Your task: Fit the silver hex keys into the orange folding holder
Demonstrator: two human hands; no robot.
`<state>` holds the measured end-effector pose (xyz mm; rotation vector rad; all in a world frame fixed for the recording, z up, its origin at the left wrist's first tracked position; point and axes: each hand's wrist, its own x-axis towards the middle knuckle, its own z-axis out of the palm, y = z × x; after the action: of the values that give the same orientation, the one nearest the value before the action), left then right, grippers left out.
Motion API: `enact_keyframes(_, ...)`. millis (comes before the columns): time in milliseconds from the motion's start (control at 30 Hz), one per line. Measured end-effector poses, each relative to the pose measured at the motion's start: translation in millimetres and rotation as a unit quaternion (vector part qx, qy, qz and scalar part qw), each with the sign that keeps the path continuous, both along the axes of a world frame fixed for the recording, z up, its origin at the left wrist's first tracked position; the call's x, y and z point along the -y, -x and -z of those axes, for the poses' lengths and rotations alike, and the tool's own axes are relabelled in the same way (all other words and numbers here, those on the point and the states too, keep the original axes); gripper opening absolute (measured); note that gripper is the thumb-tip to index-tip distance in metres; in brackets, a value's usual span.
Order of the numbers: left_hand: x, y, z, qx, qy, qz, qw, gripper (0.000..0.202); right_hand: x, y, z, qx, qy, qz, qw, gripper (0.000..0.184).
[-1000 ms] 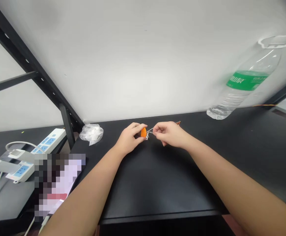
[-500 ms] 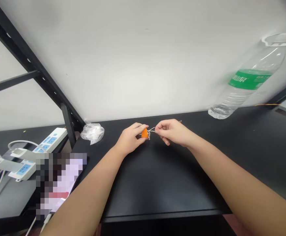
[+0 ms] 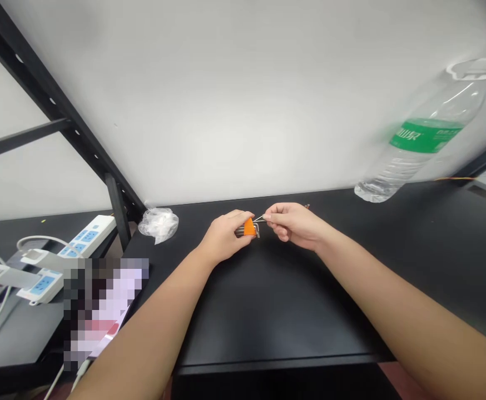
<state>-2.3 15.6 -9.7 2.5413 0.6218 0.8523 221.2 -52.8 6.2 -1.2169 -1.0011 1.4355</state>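
Observation:
Both of my hands meet over the far middle of a black table [image 3: 268,311]. My left hand [image 3: 224,238] is closed around a small orange binder clip [image 3: 249,226], which seems to clamp a short bundle of thin dark sticks. My right hand [image 3: 295,225] pinches one of the clip's thin silver wire handles between thumb and forefinger, right beside the clip. Most of the bundle is hidden in my left fingers.
A clear water bottle [image 3: 422,139] with a green label stands at the back right against the white wall. A crumpled clear plastic bag [image 3: 158,223] lies left of my hands. White power strips [image 3: 59,261] with cables sit on the neighbouring table, past a black frame post [image 3: 118,208].
The hands stayed together in the same spot. The clip shifted slightly right and tilted, and dark stick ends now show to its left.

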Motion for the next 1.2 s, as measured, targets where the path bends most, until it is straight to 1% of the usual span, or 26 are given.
enact_keyframes(100,5.1,-2.0,-4.1,-0.02,-0.013,0.007,1.0,0.038,-1.1,9.6,7.6,-0.026,0.007,-0.009,1.0,0.04)
enact_keyframes(200,6.7,-2.2,-5.4,-0.025,-0.012,-0.007,1.0,0.034,-0.3,24.2,11.8,-0.03,-0.031,0.03,0.999,0.044)
enact_keyframes(267,5.2,-1.4,-3.9,-0.017,-0.009,-0.026,0.999,0.036,2.1,32.9,11.2,-0.023,-0.052,0.061,0.997,0.044)
enact_keyframes(333,2.6,-0.3,-1.3,-0.009,-0.01,-0.04,0.999,0.039,6.1,39.4,8.2,-0.017,-0.056,0.064,0.996,0.041)
enact_keyframes(433,-1.1,1.8,2.2,0.002,-0.012,-0.052,0.999,0.041,14.1,43.9,2.4,-0.013,-0.037,0.031,0.999,0.03)
enact_keyframes(467,-2.1,2.5,2.9,0.003,-0.012,-0.056,0.998,0.042,16.6,43.9,0.7,0.001,-0.029,0.017,0.999,0.032)
enact_keyframes(567,-3.7,4.2,3.3,0.005,-0.008,-0.057,0.998,0.041,20.3,38.1,-1.8,0.082,-0.023,-0.038,0.996,0.049)
enact_keyframes(600,-3.9,4.4,3.4,0.005,-0.006,-0.055,0.998,0.041,19.5,34.1,-1.4,0.115,-0.03,-0.051,0.992,0.05)
enact_keyframes(633,-3.9,4.4,3.7,0.005,-0.005,-0.054,0.999,0.041,17.4,29.1,-0.3,0.152,-0.045,-0.051,0.986,0.049)
enact_keyframes(667,-3.7,4.2,4.3,0.005,-0.004,-0.053,0.999,0.043,14.1,23.2,1.6,0.2,-0.07,-0.032,0.977,0.045)
enact_keyframes(700,-3.5,3.8,5.0,0.005,-0.005,-0.053,0.999,0.045,9.6,16.6,4.4,0.257,-0.102,-0.001,0.961,0.04)
enact_keyframes(733,-3.1,3.3,5.9,0.005,-0.007,-0.054,0.998,0.048,4.2,9.7,8.1,0.326,-0.143,0.044,0.934,0.033)
enact_keyframes(767,-2.8,2.7,6.8,0.003,-0.008,-0.054,0.999,0.05,-1.7,2.9,12.6,0.398,-0.185,0.086,0.895,0.026)
enact_keyframes(800,-2.4,2.0,7.4,-0.001,-0.009,-0.052,0.999,0.052,-7.8,-3.2,17.6,0.462,-0.213,0.098,0.855,0.024)
enact_keyframes(833,-2.1,1.4,7.7,-0.006,-0.01,-0.048,0.999,0.053,-13.7,-8.4,22.9,0.508,-0.225,0.091,0.827,0.024)
enact_keyframes(867,-1.9,0.9,7.5,-0.011,-0.013,-0.043,0.999,0.054,-19.1,-12.1,28.2,0.544,-0.226,0.076,0.805,0.025)
enact_keyframes(967,-2.1,0.2,4.5,-0.017,-0.038,-0.028,0.999,0.055,-30.2,-14.7,40.1,0.631,-0.204,0.037,0.748,0.03)
enact_keyframes(1033,-2.5,0.2,1.7,-0.013,-0.055,-0.023,0.998,0.055,-32.8,-11.5,42.1,0.666,-0.191,0.019,0.721,0.03)
enact_keyframes(1100,-2.5,0.3,-0.2,-0.006,-0.056,-0.024,0.998,0.056,-32.6,-7.7,39.2,0.679,-0.187,0.007,0.71,0.03)
enact_keyframes(1133,-2.4,0.3,-0.5,-0.002,-0.052,-0.027,0.998,0.056,-31.9,-6.2,36.3,0.68,-0.185,0.003,0.71,0.03)
enact_keyframes(1200,-1.9,0.1,-0.1,0.005,-0.042,-0.029,0.999,0.055,-30.3,-4.2,29.3,0.669,-0.169,-0.011,0.723,0.029)
